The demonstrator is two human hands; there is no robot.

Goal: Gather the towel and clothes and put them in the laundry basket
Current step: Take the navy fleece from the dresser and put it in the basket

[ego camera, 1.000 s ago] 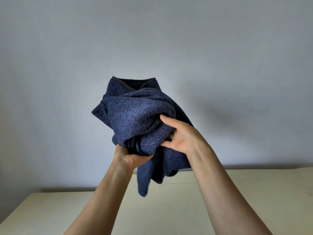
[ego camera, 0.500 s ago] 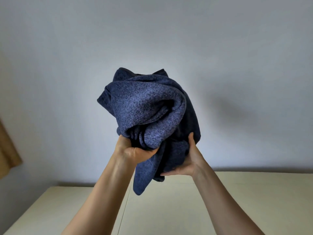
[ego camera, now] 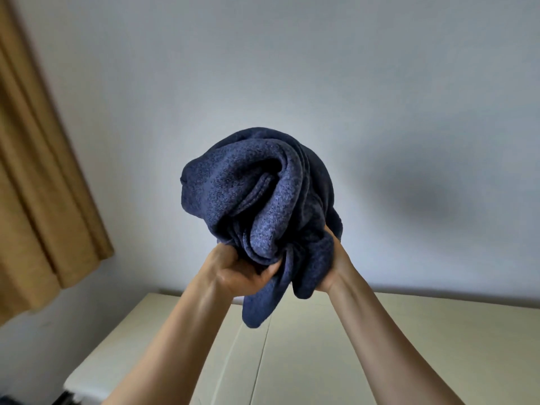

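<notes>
1. Navy fleece garment [ego camera: 263, 200]: bunched, held up above the cream table [ego camera: 380, 346].
2. My left hand [ego camera: 242, 273] is fisted on its underside; my right hand [ego camera: 333, 264] cups its side.
3. Laundry basket not in view; drop-off pending, I judge.

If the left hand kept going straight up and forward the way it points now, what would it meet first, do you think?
The left hand is already closed on the bundled blue garment, so that comes first. Past the bundle only the bare wall shows; how far off it stands is unclear.
</notes>
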